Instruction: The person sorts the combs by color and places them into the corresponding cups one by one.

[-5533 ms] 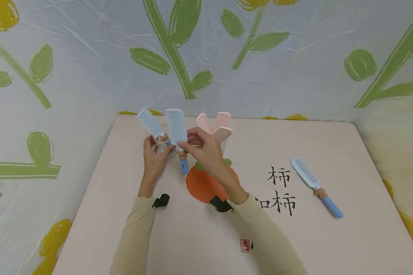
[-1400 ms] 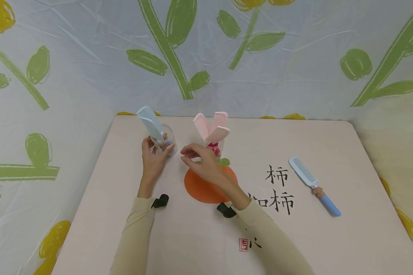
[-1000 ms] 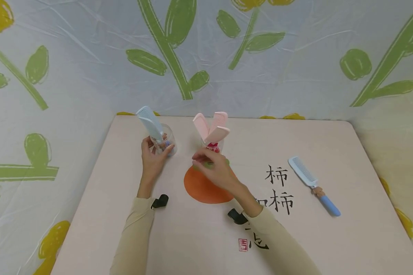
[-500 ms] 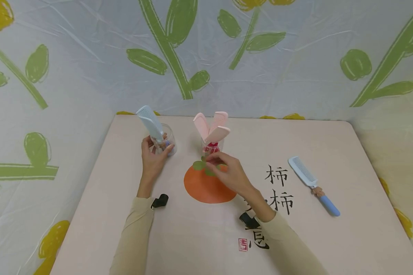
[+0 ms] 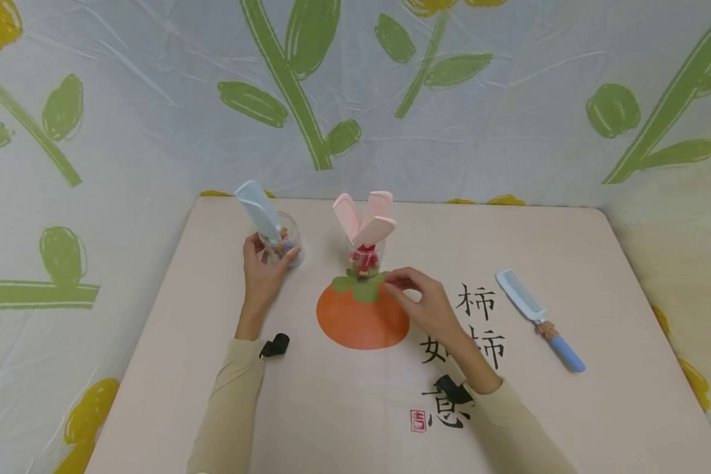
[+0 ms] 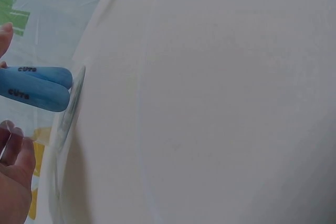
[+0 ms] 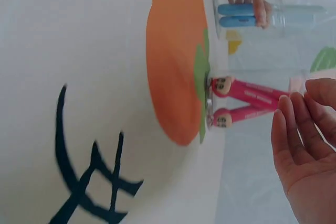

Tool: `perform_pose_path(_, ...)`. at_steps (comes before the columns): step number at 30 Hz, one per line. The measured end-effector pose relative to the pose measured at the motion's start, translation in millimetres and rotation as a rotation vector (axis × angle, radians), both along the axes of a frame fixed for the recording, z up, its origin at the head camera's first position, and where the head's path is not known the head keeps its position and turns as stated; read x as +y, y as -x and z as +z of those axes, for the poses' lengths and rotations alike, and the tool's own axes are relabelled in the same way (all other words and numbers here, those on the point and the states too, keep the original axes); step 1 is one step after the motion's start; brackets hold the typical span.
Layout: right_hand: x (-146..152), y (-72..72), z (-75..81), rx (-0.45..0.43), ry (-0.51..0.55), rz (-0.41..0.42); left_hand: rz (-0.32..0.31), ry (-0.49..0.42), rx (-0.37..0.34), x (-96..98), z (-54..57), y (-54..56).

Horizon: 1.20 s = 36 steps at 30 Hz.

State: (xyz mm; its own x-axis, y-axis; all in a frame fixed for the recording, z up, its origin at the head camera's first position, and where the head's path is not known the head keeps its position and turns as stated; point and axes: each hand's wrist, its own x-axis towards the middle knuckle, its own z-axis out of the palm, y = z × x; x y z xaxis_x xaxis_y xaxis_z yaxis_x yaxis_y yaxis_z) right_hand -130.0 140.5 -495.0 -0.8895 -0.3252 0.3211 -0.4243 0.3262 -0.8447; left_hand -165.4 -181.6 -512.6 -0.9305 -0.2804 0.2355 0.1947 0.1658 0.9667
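My left hand [image 5: 262, 280] grips a clear jar [image 5: 294, 232] at the back left, thumb on one side and fingers on the other. Two light-blue combs [image 5: 259, 214] stand tilted in that jar; the left wrist view shows their blue handles [image 6: 37, 93] close up. My right hand [image 5: 429, 304] hovers over the right edge of the printed persimmon, fingers loosely bent, holding nothing. Beside the left jar, a second clear jar [image 5: 382, 251] holds several pink combs [image 5: 374, 230], with red handles [image 7: 252, 95] downward. Another light-blue comb [image 5: 524, 296] lies on the table at the right, beyond my right hand.
The pale table cover [image 5: 332, 408] bears a printed orange persimmon [image 5: 361, 326], black characters [image 5: 480, 303] and a red seal [image 5: 418, 421]. A flower-patterned cloth [image 5: 172, 118] surrounds the back and sides of the table.
The blue comb once in my right hand now stands in the left jar with the other. Since then my right hand has moved away rightward, past the pink combs' jar. The left hand stays put.
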Motion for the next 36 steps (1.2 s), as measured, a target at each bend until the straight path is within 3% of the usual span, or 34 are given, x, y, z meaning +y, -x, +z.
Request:
perform_pose_path(3,10,-1.7,-1.3,0.007,-0.009,-0.039,0.005,-0.003,-0.007,0.2,1.7,-0.4)
perform_pose_path(6,14,-8.6,12.9,0.006,-0.04,-0.075,0.006,-0.004,-0.017,0.5,3.1,-1.1)
perform_pose_path(10,24,-12.6,15.0,-0.001,-0.081,-0.116,0.007,0.0,-0.018,0.8,3.7,-1.0)
perform_pose_path(13,38,-10.1,-1.2,-0.005,-0.086,-0.14,0.004,0.002,-0.017,0.8,3.3,-0.6)
perform_pose_path(17,55,-11.7,-8.6,-0.014,-0.104,-0.173,-0.002,0.01,-0.026,0.5,3.0,-0.6)
perform_pose_path(23,75,-17.2,-12.2,-0.01,-0.178,-0.228,0.0,0.024,-0.03,0.1,3.1,-0.3)
perform_pose_path(36,114,-27.1,-19.7,-0.044,-0.185,-0.325,0.011,0.002,-0.049,0.5,3.0,-0.1)
